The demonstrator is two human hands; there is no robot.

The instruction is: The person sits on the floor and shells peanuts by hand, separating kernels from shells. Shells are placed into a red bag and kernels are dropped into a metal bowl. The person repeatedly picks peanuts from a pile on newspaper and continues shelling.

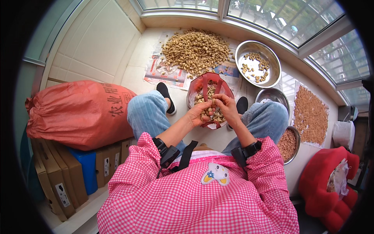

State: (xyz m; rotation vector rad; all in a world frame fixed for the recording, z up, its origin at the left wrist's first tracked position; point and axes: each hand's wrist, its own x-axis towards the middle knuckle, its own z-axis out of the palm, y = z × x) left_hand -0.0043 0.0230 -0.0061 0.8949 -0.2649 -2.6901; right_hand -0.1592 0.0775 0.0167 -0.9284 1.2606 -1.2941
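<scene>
Over a red carrier bag (195, 87) of peanut shells (217, 116), both hands meet between my knees. Several unshelled peanuts (206, 114) lie in my left hand (200, 111), its fingers curled around them. The thumb and fingertips of my right hand (224, 104) pinch one peanut (214, 101) close to the left fingertips. Past the bag, a heap of unshelled peanuts (197, 51) is spread on newspaper (152, 71). To its right, a steel basin (244, 52) holds some more peanuts in their shells.
A second steel basin (273, 93) stands by my right knee, and a bowl of shelled peanuts (286, 144) nearer me. Shelled kernels (310, 114) cover a sheet at the right. A full red woven sack (79, 114) rests on cardboard boxes (55, 172) at the left. A red plush thing (317, 181) is at lower right.
</scene>
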